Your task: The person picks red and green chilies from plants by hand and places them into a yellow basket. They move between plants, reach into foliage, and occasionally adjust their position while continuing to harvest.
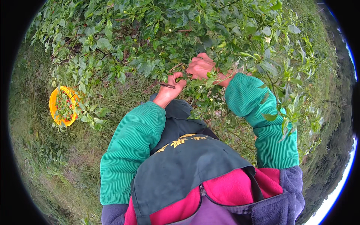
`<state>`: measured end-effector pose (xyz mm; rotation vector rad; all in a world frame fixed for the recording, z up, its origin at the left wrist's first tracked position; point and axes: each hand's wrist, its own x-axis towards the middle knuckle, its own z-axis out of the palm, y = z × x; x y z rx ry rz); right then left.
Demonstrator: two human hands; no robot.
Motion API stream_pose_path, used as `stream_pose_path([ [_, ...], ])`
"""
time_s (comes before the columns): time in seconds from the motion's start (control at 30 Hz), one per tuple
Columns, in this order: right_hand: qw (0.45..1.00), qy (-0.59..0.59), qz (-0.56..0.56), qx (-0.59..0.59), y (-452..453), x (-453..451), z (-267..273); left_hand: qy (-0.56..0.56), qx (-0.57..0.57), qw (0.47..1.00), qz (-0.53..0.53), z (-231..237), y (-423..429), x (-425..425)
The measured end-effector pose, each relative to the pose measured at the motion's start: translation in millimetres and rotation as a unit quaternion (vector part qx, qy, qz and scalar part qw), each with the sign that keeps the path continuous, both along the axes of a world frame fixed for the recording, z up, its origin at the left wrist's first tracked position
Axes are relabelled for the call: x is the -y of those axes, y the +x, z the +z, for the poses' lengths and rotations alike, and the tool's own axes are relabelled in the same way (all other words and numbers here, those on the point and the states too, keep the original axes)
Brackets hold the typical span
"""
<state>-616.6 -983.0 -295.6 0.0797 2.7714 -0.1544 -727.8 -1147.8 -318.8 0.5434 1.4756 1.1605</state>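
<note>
My left hand (171,89) is at the lower edge of a leafy chili pepper plant (152,60). Its thumb and fingers close around something small and green (177,80), which looks like a chili pepper. A dark brown dry strip (167,85), a twig or withered leaf, lies across that hand. Just up and to the right, my right hand (203,67) reaches among the stems with curled fingers. Leaves and the hand itself hide whatever its fingertips touch. A green chili (209,74) hangs by the right wrist.
To the left, a yellow-orange bucket (51,105) on the grass contains red chilies and green leaves. Leafy branches (270,70) overhang my right forearm, with pale green chilies (247,55) among them. A dark apron (194,160) bearing writing covers my front.
</note>
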Motion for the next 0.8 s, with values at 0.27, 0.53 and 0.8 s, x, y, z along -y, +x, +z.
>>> stream_pose_path([
  [0.27,0.977,-0.136,-0.081,-0.143,-2.9,8.4,50.1,0.053,-0.146,0.988,0.009,20.6,-4.2,-13.5],
  [0.53,0.937,-0.254,-0.151,-0.185,37.8,18.9,169.5,0.036,0.441,0.896,-0.047,57.8,-29.4,43.7],
  [0.8,0.781,-0.317,-0.536,-0.051,195.0,38.5,221.3,0.067,0.427,0.885,-0.172,117.6,-29.7,52.6],
])
